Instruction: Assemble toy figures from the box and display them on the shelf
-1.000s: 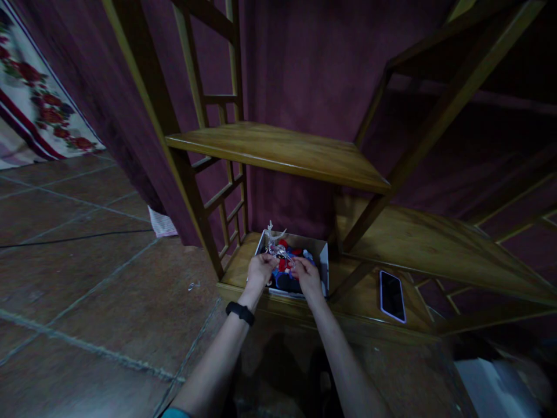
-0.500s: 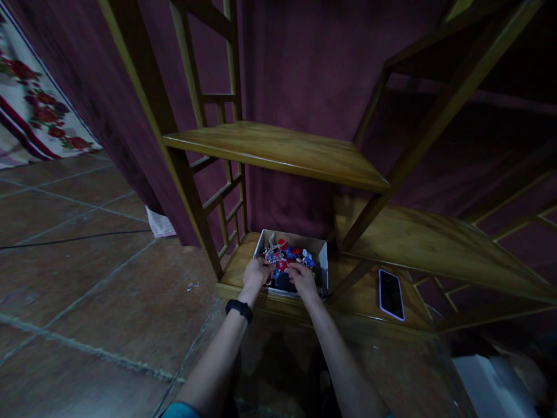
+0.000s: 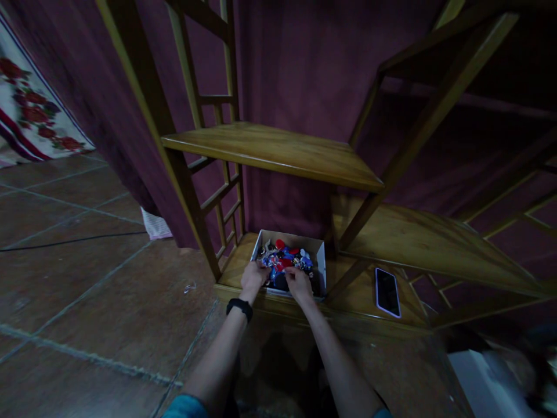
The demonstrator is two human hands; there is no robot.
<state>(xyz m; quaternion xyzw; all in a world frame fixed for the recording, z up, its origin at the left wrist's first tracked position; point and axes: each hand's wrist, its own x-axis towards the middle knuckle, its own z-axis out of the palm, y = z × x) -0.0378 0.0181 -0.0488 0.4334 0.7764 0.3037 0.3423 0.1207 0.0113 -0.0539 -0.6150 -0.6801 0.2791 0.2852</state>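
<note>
A shallow white box (image 3: 321, 268) sits on the low wooden shelf, filled with a jumble of small red, blue, black and white items (image 3: 285, 262) too small to name. My left hand (image 3: 253, 277) is over the box's front left edge, its fingers closed by a clear or bluish bit I cannot make out. At the front right, my right hand (image 3: 299, 282) reaches over the rim with thumb and forefinger pinched together. Whatever lies in that pinch is hidden. A black band (image 3: 239, 309) circles my left wrist.
A phone (image 3: 387, 292) in a pale purple case lies on the low shelf to the right. Above the box runs a wooden shelf board (image 3: 274, 152), with slanting posts at both sides. Purple curtain (image 3: 287, 69) hangs behind. A white box-like object (image 3: 483, 380) is at lower right.
Both hands stay at the box with small finger movements; the right hand's pinch sits slightly lower and closer in. The whole view has shifted slightly.
</note>
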